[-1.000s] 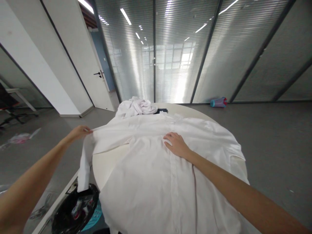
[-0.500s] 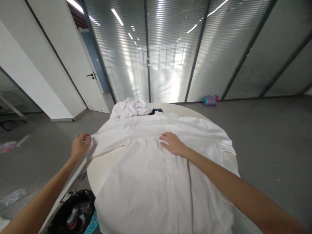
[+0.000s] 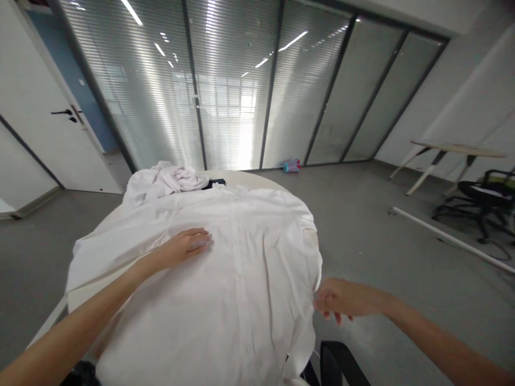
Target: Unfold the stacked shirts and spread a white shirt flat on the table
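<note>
A white button-up shirt (image 3: 193,311) lies spread over a round table, its button strip running down the middle. My left hand (image 3: 191,244) rests flat on the upper part of the shirt, fingers stretched out and holding nothing. Out at the right edge of the table, my right hand (image 3: 336,297) has its thumb and forefinger pinched at the shirt's side edge, while the other fingers curl below. Those fingertips are slightly blurred. Behind the shirt's collar sits a crumpled pile of white cloth (image 3: 164,182), with a small dark object (image 3: 215,183) beside it.
Part of the pale table top (image 3: 257,180) shows behind the collar. A black chair part (image 3: 341,364) stands close at the lower right. Farther off are a basket (image 3: 292,165) on the floor, a table (image 3: 458,148), an office chair (image 3: 488,193) and a white pole (image 3: 450,236).
My view has turned right. My left hand has left the sleeve at the left and lies on the shirt; my right hand has moved from the shirt's middle to its right edge.
</note>
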Demonstrator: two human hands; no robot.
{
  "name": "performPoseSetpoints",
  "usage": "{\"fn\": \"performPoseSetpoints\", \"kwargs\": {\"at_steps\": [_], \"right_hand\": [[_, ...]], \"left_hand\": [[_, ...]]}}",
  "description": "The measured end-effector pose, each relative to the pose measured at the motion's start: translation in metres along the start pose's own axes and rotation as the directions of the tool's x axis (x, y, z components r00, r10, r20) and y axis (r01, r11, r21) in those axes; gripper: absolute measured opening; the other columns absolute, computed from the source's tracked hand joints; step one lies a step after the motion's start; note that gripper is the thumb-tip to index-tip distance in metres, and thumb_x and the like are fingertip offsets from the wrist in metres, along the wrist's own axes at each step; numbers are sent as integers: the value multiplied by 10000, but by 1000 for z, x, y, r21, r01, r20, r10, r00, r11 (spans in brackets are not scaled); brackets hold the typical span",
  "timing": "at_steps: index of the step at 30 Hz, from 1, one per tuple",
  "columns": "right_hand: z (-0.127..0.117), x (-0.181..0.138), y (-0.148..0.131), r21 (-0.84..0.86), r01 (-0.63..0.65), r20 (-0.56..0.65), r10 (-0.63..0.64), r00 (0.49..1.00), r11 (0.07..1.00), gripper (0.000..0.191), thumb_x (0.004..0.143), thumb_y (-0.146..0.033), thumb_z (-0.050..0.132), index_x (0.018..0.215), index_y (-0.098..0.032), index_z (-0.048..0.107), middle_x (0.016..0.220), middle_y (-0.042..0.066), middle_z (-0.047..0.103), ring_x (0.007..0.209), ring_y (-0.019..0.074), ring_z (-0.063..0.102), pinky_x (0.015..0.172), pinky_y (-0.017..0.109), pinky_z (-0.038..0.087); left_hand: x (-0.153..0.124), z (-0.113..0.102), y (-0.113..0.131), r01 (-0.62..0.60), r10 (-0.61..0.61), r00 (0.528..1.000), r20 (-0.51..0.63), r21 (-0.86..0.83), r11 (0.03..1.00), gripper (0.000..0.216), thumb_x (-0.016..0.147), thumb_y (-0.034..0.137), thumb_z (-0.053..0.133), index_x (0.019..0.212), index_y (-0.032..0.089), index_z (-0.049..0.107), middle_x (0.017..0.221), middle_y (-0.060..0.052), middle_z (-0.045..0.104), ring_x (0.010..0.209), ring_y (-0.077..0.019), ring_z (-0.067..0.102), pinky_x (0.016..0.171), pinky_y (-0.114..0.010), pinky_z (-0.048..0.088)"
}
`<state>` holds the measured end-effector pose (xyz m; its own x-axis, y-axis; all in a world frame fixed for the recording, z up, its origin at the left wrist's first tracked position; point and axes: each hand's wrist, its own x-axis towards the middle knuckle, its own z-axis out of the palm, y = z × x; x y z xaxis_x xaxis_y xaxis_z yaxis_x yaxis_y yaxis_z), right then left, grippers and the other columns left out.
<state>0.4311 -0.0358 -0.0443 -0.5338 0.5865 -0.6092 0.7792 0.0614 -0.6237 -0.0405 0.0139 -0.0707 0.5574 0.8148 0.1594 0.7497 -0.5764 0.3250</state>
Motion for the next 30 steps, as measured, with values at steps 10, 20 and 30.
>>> {"fn": "performPoseSetpoints", "kwargs": {"at_steps": [10,20,30], "right_hand": [[121,30,21,818,92,-213,151,965,568,621,762,-758,591,986,-186,683,920,95,731,805,223,722,784,386,573],[32,-56,40,473,203,-695,221,684,857,322,709,-508,561,654,-209,666,649,29,645,634,203,610,584,303,473],[106,53,143,609,144,-580,315,752,780,423,623,-644,686,823,-272,692,866,99,716,844,311,706,756,471,551]], "left_hand": [[21,41,-15,96,-81,989,-126,117,989,468,1011,522,385,1313,244,608,1397,-96,589,1324,-260,510,1120,-457,367],[18,14,-21,83,-85,987,-134,-23,996,494,974,573,436,1230,235,690,1346,-89,649,1265,-264,585,1137,-417,415],[10,22,-13,81,-78,989,-126,17,997,511,976,570,444,1239,212,698,1370,-82,636,1283,-252,583,1142,-420,422]]}}
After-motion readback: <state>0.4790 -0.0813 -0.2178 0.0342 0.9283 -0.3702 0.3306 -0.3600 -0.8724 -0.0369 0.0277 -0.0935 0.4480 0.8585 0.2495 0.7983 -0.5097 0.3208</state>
